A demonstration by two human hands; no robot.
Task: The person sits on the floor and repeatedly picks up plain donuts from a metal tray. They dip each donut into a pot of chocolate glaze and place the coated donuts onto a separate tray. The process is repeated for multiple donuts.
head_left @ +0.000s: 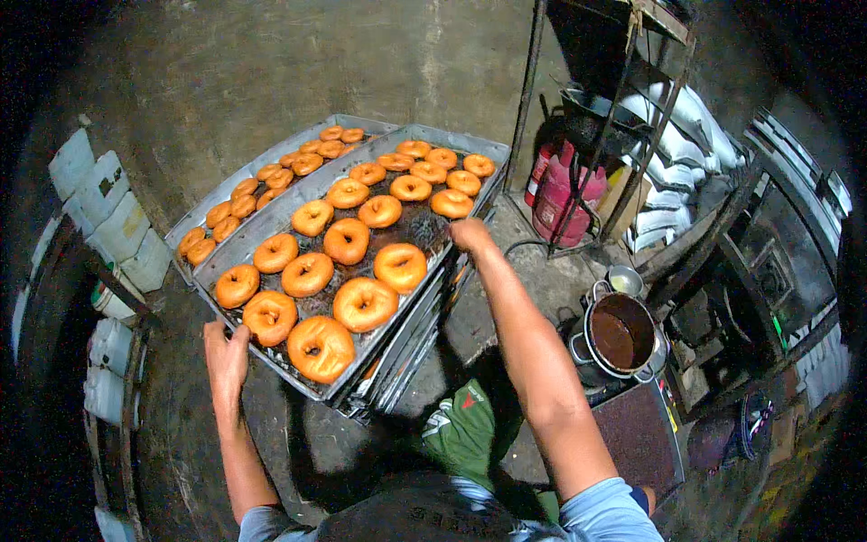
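Observation:
A wide metal tray [417, 228] of golden ring doughnuts [348, 241] is tilted before me, resting on or just above a stack of other trays [397, 375]. My left hand [226, 352] grips its near left edge, with the thumb up by the rim. On the right edge, my right hand [470, 237] is closed round the rim, its fingers partly hidden below. Behind it, another tray [339, 120] with smaller-looking doughnuts [242, 206] lies along the far left side. Whether the held tray touches the stack, I cannot tell.
At right stand a pot [621, 332] of dark brown stuff and a small bowl [625, 280]. Beyond are a pink-red gas cylinder [569, 203], a metal rack [623, 99] and white sacks [673, 172]. Pale containers [122, 221] line the left side. A concrete wall [361, 63] rises behind.

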